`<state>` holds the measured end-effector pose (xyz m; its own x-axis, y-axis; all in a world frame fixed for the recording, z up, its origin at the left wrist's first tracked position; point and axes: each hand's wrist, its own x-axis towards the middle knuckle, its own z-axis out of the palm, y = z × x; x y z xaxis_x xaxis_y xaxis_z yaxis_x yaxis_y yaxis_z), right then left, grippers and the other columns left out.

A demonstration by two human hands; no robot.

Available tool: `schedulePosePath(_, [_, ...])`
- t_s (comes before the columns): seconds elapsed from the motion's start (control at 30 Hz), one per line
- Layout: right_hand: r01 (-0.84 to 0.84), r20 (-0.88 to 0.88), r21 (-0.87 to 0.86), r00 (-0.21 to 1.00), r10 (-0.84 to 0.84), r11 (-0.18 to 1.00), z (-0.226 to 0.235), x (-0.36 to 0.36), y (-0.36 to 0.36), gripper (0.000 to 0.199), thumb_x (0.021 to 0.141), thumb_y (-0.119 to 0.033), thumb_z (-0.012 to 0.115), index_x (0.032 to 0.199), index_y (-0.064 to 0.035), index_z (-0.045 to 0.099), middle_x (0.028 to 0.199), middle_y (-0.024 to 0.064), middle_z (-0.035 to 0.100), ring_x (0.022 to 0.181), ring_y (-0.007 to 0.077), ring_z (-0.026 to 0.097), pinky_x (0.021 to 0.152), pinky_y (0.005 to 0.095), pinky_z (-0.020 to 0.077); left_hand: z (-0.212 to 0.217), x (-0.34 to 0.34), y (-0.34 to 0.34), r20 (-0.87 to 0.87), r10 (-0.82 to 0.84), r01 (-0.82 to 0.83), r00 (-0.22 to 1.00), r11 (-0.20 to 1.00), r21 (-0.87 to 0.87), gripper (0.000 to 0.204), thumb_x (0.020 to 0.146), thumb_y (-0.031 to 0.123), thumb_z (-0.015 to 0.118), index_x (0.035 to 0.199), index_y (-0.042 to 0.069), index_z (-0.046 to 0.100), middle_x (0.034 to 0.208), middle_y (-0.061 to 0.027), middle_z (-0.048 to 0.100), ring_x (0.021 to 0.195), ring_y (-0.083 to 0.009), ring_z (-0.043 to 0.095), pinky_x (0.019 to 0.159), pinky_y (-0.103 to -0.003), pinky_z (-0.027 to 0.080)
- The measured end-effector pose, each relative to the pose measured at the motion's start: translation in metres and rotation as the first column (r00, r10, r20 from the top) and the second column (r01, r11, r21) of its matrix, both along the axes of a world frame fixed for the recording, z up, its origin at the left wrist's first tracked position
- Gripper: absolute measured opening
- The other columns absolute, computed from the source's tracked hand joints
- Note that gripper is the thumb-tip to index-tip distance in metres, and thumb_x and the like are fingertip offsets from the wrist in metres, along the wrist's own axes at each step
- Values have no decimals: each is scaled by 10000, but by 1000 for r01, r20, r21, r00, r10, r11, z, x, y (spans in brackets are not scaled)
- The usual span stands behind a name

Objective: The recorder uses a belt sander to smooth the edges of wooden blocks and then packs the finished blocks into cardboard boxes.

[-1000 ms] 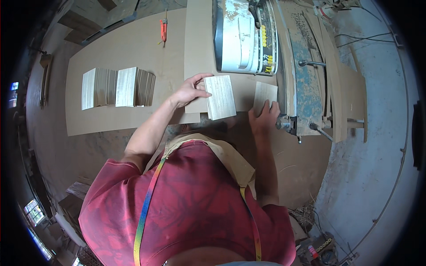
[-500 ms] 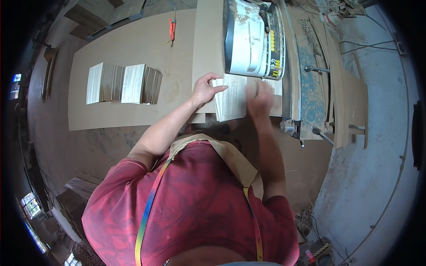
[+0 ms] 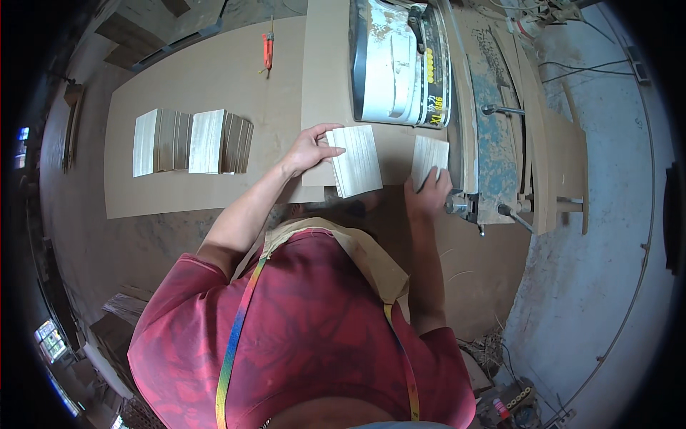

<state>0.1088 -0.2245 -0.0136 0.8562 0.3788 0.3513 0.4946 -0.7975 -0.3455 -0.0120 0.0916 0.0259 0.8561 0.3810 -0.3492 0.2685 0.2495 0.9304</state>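
My left hand grips the left side of a small stack of thin, pale wood pieces, thumb on top and fingers at the edge. The pieces are slightly fanned and lean at an angle. To the right, my right hand has its fingers on the near end of another pale wood piece, which lies close to the machine's front; its thumb is beside the edge. A strip of brown board shows between the two.
A white machine with a black side panel stands just beyond my hands. Two rows of stacked wood pieces stand on the brown board at left, with a red-handled tool farther back. A blue, worn metal bed with levers is at right.
My right hand, blurred beside the stack before, has drawn nearer to me and now holds the separate wood piece. The stack in my left hand has tilted and moved slightly left.
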Motion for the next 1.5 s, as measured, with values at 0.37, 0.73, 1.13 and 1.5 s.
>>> schedulePosePath(0.37, [-238,-209,160,940,269,958,38,-8,86,533,903,-252,817,1345,16,691,1396,244,619,1181,442,602,975,530,549,-9,13,-19,-111,118,-77,987,945,317,411,904,93,908,1266,20,729,1074,-81,730,869,-133,679,823,-235,587])
schedulePosePath(0.73, [-74,75,15,995,72,997,29,-27,-2,561,861,-263,841,1331,3,687,1406,256,604,1193,460,600,986,542,544,10,-8,-9,7,60,-57,998,974,-217,326,919,126,908,1188,27,752,1018,-67,734,797,-129,661,753,-226,558])
schedulePosePath(1.13, [-218,-31,120,974,223,969,17,32,83,505,905,-240,791,1334,0,674,1435,269,578,1227,459,577,1015,568,520,-22,20,-17,-90,156,-117,984,933,340,266,922,102,898,1107,-17,748,894,-65,722,741,-142,683,670,-253,606])
schedulePosePath(1.5, [-228,-18,71,973,230,971,28,-38,19,617,851,-321,856,1363,-19,688,1421,256,593,1166,459,581,997,555,514,2,17,-9,-155,83,-89,984,995,-34,264,937,60,868,1132,-46,725,901,-78,717,787,-162,714,701,-246,645])
